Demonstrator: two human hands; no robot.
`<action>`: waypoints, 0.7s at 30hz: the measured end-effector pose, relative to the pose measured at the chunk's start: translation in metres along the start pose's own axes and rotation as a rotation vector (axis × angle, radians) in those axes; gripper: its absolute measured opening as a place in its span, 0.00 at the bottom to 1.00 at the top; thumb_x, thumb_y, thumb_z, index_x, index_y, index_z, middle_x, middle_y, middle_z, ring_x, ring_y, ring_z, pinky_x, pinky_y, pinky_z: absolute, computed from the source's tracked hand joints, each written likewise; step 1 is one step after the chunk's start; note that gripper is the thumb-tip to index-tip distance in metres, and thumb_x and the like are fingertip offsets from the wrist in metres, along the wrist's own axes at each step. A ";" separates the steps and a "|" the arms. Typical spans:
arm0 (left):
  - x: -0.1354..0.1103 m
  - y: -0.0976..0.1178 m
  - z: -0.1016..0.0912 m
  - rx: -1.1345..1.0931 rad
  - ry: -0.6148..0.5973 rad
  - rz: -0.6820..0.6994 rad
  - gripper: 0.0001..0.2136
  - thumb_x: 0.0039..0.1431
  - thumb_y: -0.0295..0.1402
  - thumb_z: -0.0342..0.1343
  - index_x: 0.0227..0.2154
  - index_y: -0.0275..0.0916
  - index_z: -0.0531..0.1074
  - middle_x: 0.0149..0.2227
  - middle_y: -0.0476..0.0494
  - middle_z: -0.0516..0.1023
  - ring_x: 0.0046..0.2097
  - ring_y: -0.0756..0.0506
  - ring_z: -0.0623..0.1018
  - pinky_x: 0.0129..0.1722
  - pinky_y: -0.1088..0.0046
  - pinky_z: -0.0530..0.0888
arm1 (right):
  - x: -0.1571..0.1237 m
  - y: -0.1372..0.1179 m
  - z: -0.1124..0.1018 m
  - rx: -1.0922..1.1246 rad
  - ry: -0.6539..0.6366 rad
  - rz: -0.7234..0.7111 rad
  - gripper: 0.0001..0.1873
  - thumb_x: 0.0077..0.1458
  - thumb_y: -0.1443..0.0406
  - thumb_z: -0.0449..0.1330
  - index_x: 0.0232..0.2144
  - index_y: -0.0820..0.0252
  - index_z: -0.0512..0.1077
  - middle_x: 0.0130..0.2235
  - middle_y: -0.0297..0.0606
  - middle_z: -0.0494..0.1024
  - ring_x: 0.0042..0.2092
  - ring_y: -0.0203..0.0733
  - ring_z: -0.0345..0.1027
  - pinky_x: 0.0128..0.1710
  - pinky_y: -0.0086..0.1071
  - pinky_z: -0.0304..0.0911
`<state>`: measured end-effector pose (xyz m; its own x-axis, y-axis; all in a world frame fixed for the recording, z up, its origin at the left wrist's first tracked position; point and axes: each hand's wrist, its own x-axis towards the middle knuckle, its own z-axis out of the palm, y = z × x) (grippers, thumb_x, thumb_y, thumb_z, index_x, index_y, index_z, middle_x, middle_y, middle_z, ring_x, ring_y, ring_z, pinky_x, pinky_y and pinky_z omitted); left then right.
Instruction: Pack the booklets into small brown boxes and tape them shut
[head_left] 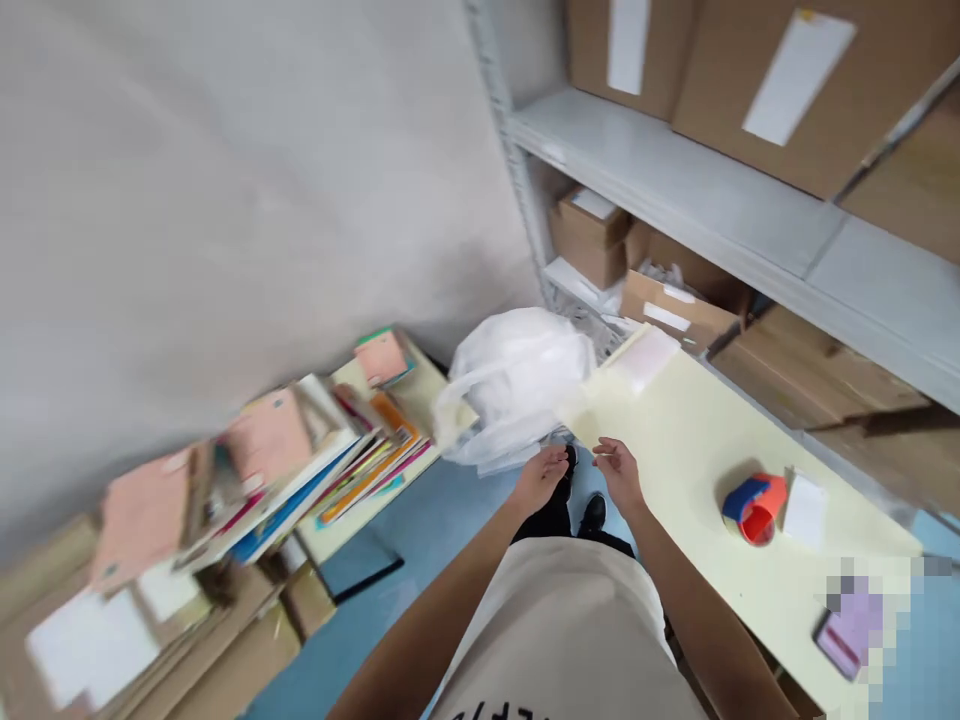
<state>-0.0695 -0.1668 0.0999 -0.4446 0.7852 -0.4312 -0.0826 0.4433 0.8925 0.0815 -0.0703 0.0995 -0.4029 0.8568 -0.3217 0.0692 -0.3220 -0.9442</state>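
My left hand [540, 480] hovers in front of my body, fingers loosely bent and holding nothing I can see. Just to its right, over the near edge of the pale yellow table [690, 450], is my right hand [619, 472], its fingers apart and nothing between them. A big, crumpled white plastic bag [517, 365] bulges beyond both hands, between two tables; neither hand touches it. On the right table lie a roll of tape in a red and blue dispenser [756, 508], a small white box [805, 508] and a pale flat packet [643, 357].
Books and folders [330, 450] are piled on the left table, with cardboard [240, 650] below them. Grey metal shelving [675, 165] at the right carries cardboard boxes [757, 80]. A phone [838, 643] lies at the right table's near end. Blue floor [375, 630] lies between the tables.
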 end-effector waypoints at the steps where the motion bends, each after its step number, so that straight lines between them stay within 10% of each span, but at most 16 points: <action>1: -0.013 -0.001 -0.010 -0.027 0.034 0.007 0.20 0.51 0.44 0.61 0.43 0.37 0.73 0.42 0.37 0.80 0.43 0.41 0.80 0.46 0.61 0.76 | -0.001 -0.004 0.011 -0.018 -0.050 -0.005 0.16 0.45 0.59 0.63 0.39 0.56 0.72 0.34 0.36 0.79 0.32 0.39 0.73 0.38 0.38 0.71; 11: -0.149 -0.038 -0.140 -0.091 0.570 0.093 0.21 0.55 0.45 0.56 0.46 0.36 0.73 0.44 0.38 0.80 0.42 0.43 0.79 0.43 0.64 0.75 | -0.043 -0.018 0.155 -0.198 -0.544 -0.113 0.18 0.43 0.51 0.64 0.32 0.58 0.74 0.29 0.37 0.79 0.28 0.41 0.70 0.33 0.37 0.69; 21: -0.291 -0.172 -0.318 0.325 1.075 -0.025 0.16 0.56 0.40 0.55 0.45 0.37 0.75 0.48 0.35 0.77 0.54 0.36 0.75 0.56 0.53 0.69 | -0.169 0.074 0.352 -0.407 -1.048 -0.107 0.16 0.45 0.55 0.64 0.33 0.59 0.76 0.31 0.40 0.80 0.32 0.45 0.74 0.35 0.39 0.71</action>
<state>-0.2098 -0.6092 0.1143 -0.9976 0.0630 0.0302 0.0646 0.6688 0.7406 -0.1670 -0.3807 0.1086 -0.9784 0.0496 -0.2007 0.2033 0.0524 -0.9777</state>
